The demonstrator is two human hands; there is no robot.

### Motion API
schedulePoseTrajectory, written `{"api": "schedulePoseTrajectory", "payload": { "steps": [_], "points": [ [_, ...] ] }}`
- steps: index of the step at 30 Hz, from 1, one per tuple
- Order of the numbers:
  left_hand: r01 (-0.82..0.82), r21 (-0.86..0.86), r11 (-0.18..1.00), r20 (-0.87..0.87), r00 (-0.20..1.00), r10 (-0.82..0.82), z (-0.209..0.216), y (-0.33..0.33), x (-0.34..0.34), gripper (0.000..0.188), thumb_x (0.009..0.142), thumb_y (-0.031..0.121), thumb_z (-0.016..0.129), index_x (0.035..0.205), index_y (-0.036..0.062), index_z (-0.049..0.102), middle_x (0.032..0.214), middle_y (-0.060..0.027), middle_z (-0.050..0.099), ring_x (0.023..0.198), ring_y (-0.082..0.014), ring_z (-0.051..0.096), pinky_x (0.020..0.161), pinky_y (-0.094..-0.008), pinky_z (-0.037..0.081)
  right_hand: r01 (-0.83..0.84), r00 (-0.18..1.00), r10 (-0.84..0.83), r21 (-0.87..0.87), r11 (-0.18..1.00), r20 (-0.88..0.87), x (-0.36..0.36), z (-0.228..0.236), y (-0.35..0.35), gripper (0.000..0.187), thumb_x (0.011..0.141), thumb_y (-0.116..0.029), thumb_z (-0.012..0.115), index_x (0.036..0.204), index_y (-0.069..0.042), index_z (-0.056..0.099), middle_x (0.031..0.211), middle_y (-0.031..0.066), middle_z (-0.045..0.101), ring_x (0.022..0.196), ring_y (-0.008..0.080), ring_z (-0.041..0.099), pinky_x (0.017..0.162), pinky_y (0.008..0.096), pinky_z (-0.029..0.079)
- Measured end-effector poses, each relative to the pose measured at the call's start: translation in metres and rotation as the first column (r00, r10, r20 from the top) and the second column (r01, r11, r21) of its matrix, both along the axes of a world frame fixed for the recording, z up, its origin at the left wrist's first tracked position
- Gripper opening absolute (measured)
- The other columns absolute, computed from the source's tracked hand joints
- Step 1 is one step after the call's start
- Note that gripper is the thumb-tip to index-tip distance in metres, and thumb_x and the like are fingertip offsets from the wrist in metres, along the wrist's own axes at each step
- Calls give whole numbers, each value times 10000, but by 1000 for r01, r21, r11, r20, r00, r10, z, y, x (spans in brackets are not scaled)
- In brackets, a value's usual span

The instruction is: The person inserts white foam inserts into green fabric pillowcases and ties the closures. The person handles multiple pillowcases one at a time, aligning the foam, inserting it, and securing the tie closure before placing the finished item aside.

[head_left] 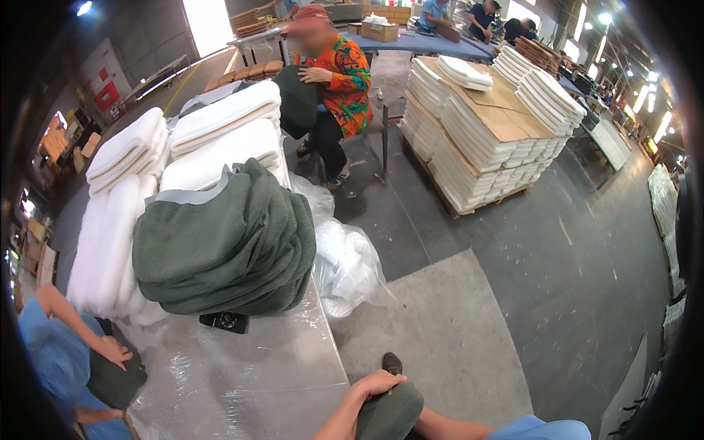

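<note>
At the bottom of the head view, my left hand [378,383] grips the top edge of a dark green cushion [392,412], fingers curled over it. My right forearm [449,425] comes in from a blue sleeve and passes behind the cushion, which hides my right hand. To the left stands a table [242,374] wrapped in clear plastic film. A heap of dark green fabric covers [227,242] lies on it, with a small black handheld device [224,322] at its near edge. Folded white padding [227,121] is piled behind and left of the heap.
A co-worker in blue [51,345] holds a dark green piece at left. Another person in a patterned shirt [348,84] handles a dark green piece beyond the table. A clear bag [345,268] hangs beside the table. A pallet stack of white pads [477,139] stands at far right.
</note>
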State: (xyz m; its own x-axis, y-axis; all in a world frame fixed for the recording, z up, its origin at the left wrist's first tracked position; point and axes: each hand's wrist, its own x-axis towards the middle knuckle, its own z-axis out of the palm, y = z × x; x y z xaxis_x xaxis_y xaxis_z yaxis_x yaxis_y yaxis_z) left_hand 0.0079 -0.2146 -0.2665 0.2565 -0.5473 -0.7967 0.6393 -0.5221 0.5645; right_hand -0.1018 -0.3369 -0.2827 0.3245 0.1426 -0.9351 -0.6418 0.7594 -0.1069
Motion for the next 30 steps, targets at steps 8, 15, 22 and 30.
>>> {"api": "schedulePoseTrajectory", "payload": {
  "steps": [8, 15, 22, 30],
  "points": [
    [-179, -64, 982, -364, 920, 144, -7, -6, -6, 687, 943, 553, 755, 1244, -64, 728, 1141, -166, 747, 1072, -266, 704, 896, -408, 562, -36, 999, 36, -17, 999, 23, 6, 0, 3, 322, 1093, -340, 611, 959, -61, 699, 788, 33, 676, 704, 154, 652, 656, 368, 522],
    [-102, -39, 994, -201, 975, 92, -12, -11, -6, 591, 964, 480, 737, 1210, -57, 749, 1136, -143, 747, 1044, -253, 691, 886, -418, 554, -44, 998, 44, -19, 999, 42, 8, 8, 5, 322, 1093, -344, 614, 955, -64, 693, 780, 25, 663, 695, 149, 639, 648, 363, 514],
    [64, 112, 992, 30, 997, -68, 14, -5, 3, 550, 970, 501, 733, 1167, -9, 788, 1078, -107, 752, 982, -210, 663, 871, -395, 535, -44, 996, 44, -2, 999, 72, 10, 14, 7, 321, 1092, -348, 617, 950, -68, 687, 772, 18, 649, 686, 144, 626, 640, 358, 506],
    [-52, 60, 997, 133, 990, 44, 21, -4, -14, 586, 987, 591, 703, 1028, 16, 807, 884, -66, 717, 831, -164, 633, 756, -373, 521, -45, 995, 48, -35, 998, 83, 14, 9, 6, 321, 1091, -352, 620, 946, -72, 681, 763, 10, 634, 676, 139, 611, 630, 353, 496]
  ]
}}
